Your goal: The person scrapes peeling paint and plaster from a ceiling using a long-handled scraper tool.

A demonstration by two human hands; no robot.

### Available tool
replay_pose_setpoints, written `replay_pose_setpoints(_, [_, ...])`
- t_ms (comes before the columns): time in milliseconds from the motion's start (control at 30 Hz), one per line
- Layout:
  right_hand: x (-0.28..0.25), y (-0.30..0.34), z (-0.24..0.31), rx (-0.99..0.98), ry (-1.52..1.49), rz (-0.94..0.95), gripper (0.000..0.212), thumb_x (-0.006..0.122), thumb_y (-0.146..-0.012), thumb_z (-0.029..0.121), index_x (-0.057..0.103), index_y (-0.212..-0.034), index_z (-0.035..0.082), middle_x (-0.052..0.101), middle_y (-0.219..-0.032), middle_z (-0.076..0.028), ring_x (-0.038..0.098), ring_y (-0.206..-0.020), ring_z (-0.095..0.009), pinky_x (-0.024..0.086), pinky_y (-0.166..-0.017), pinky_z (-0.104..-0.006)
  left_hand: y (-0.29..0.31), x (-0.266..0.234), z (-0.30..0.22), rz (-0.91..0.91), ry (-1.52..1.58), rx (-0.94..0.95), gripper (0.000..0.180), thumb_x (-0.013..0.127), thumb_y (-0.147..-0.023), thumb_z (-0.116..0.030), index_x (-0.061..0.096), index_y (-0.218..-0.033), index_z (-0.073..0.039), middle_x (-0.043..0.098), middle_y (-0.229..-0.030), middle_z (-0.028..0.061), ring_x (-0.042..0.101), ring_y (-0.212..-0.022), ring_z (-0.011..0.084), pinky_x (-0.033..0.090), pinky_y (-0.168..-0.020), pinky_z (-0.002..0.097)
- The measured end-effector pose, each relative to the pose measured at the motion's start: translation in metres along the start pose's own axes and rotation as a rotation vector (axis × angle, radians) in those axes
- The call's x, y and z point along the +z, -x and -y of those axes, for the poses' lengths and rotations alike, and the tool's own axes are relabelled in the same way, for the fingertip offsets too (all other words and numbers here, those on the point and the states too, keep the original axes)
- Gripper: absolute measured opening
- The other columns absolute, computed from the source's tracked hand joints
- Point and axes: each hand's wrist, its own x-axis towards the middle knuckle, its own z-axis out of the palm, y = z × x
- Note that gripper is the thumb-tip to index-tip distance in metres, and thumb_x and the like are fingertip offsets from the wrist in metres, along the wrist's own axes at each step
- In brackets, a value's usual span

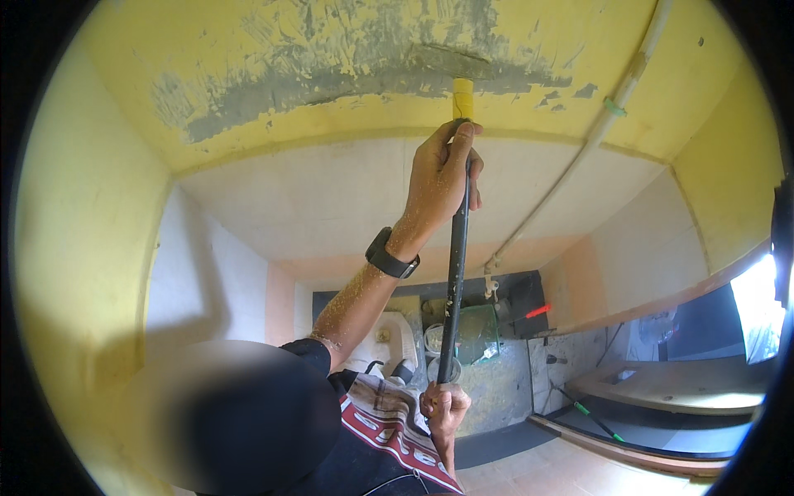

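Observation:
A long-handled scraper runs almost upright through the middle of the picture. Its wide, grey-smeared blade lies against the yellow-painted wall. Just below the yellow collar, my left hand is closed round the dark pole, a black watch on its wrist. Lower down, close to my body, my right hand grips the pole's other end. Around the blade, paint is stripped in a ragged band, and grey patches show through. Pale flakes speckle my left forearm.
A pale pipe with a green tie climbs the wall on the right, above a tap. Below stand a squat toilet, buckets and a green-edged container. A wooden-edged frame juts in at lower right.

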Motion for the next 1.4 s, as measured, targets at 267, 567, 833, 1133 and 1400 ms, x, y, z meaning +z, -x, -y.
replay_pose_setpoints(267, [0.0, -0.017, -0.008, 0.03, 0.069, 0.009, 0.045, 0.06, -0.102, 0.038, 0.054, -0.08, 0.0, 0.047, -0.06, -0.006, 0.04, -0.046, -0.011, 0.031, -0.04, -0.0261, -0.013, 0.003, -0.003, -0.017, -0.041, 0.014, 0.046, 0.044, -0.108, -0.037, 0.054, -0.119, 0.006, 0.047, -0.06, -0.0001, 0.051, -0.036, 0.0112, 0.046, -0.035, 0.0261])
replay_pose_setpoints(567, [0.041, -0.092, 0.024, -0.1, -0.056, 0.085, 0.04, 0.063, -0.102, 0.029, 0.06, -0.078, -0.004, 0.056, -0.061, -0.008, 0.047, -0.048, -0.01, 0.035, -0.042, -0.0253, -0.083, 0.024, -0.085, 0.058, -0.082, 0.274, 0.052, 0.046, -0.107, -0.041, 0.056, -0.117, 0.008, 0.047, -0.058, 0.0005, 0.049, -0.035, 0.0116, 0.044, -0.036, 0.0266])
replay_pose_setpoints(833, [0.021, -0.066, 0.023, -0.033, 0.04, 0.026, 0.047, 0.063, -0.1, 0.04, 0.055, -0.077, -0.001, 0.05, -0.06, -0.006, 0.042, -0.046, -0.01, 0.031, -0.04, -0.0251, -0.062, 0.022, -0.046, 0.067, -0.072, 0.128, 0.049, 0.044, -0.108, -0.04, 0.052, -0.115, 0.008, 0.046, -0.057, 0.0009, 0.05, -0.034, 0.0129, 0.045, -0.034, 0.027])
replay_pose_setpoints(1133, [0.035, -0.06, 0.034, -0.064, 0.027, 0.025, 0.049, 0.063, -0.1, 0.041, 0.052, -0.076, 0.0, 0.048, -0.057, -0.007, 0.041, -0.045, -0.011, 0.029, -0.039, -0.0259, -0.066, 0.033, -0.056, 0.098, -0.023, 0.152, 0.048, 0.044, -0.108, -0.038, 0.054, -0.119, 0.008, 0.045, -0.057, -0.0002, 0.047, -0.033, 0.0118, 0.044, -0.035, 0.0275])
replay_pose_setpoints(1400, [0.038, -0.079, 0.052, -0.079, -0.016, 0.027, 0.044, 0.062, -0.102, 0.032, 0.061, -0.077, -0.005, 0.054, -0.059, -0.008, 0.047, -0.048, -0.011, 0.034, -0.042, -0.0264, -0.085, 0.044, -0.082, 0.105, -0.102, 0.198, 0.047, 0.044, -0.108, -0.039, 0.054, -0.116, 0.007, 0.046, -0.058, 0.0003, 0.05, -0.035, 0.0128, 0.045, -0.035, 0.0278])
